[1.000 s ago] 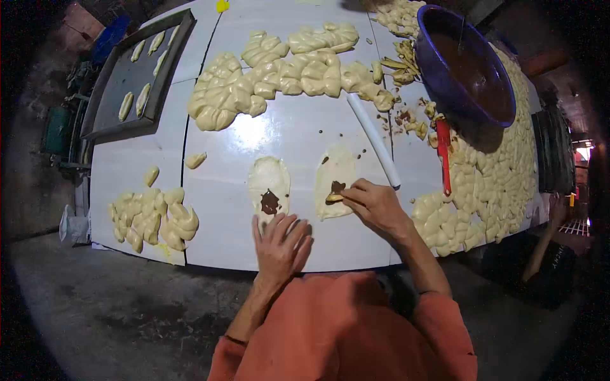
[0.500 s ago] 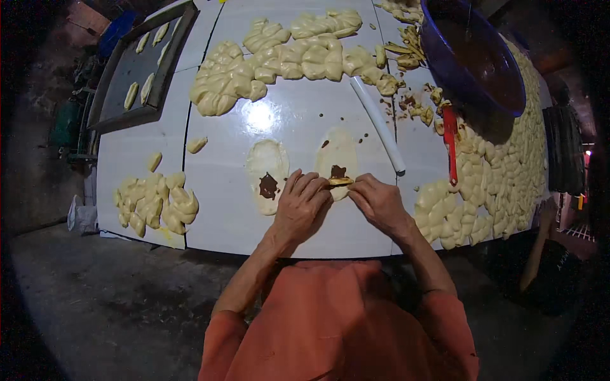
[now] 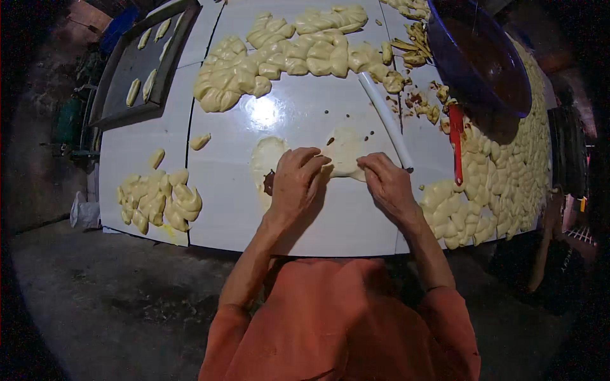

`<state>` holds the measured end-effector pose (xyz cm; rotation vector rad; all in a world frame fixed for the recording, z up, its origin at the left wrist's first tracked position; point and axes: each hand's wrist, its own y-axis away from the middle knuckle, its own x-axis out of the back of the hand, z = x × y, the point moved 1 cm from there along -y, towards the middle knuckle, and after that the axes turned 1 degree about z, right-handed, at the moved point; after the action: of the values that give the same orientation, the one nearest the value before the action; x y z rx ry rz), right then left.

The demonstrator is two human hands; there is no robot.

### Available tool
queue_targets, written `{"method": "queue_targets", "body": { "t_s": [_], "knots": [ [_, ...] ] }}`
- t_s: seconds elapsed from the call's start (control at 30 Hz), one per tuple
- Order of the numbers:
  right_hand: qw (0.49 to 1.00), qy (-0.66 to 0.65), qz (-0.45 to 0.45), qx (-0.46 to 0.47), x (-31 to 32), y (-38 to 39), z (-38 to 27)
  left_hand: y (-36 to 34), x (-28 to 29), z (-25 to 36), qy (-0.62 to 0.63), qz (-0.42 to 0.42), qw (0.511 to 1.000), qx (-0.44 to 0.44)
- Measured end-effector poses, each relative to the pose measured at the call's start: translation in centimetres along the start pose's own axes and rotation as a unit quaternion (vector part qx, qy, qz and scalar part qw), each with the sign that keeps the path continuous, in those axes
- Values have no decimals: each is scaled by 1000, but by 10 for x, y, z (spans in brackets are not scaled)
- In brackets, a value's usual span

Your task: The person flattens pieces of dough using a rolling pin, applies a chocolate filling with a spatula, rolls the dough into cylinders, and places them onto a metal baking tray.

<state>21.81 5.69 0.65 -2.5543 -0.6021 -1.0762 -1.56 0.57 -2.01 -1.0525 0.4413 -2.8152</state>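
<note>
A flattened piece of dough lies on the white table between my hands, its near end folded over so that no filling shows. My left hand is closed, fingertips pinching the left side of the fold. On the right side of the same dough, my right hand also pinches with thumb and fingers together. Just left of my left hand lies a second flat dough oval, with a dark brown patch of filling partly hidden by the hand. A pale rolling pin rests beyond my right hand.
Dough lumps spread along the far side, with a smaller pile at left. A metal tray holds several filled pieces. At right are a purple basin, a red-handled tool, banana-like slices and many dough pieces.
The filled strip and brown patch on the right-hand dough are now covered as its near end has been folded away from me. Both hands moved slightly farther forward.
</note>
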Motion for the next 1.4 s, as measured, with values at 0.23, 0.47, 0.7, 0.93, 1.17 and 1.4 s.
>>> {"method": "queue_targets", "body": {
  "t_s": [0.23,0.47,0.7,0.93,1.17,1.4],
  "knots": [
    [991,74,-72,87,0,-11,-2,-16,17,13,-70,-104,990,-70],
    [997,56,-36,-25,-9,-24,-5,-28,11,6,-47,-89,994,-34],
    [991,77,-47,101,6,-4,2,-24,37,13,-11,-97,991,-87],
    [974,130,-25,185,-6,-18,19,-39,16,-8,-60,-103,976,-181],
    [994,49,39,92,-6,-23,13,-38,15,-10,-3,-52,993,-106],
    [976,145,-9,162,-9,-22,22,-40,11,-7,-80,-110,981,-137]
  ]
}}
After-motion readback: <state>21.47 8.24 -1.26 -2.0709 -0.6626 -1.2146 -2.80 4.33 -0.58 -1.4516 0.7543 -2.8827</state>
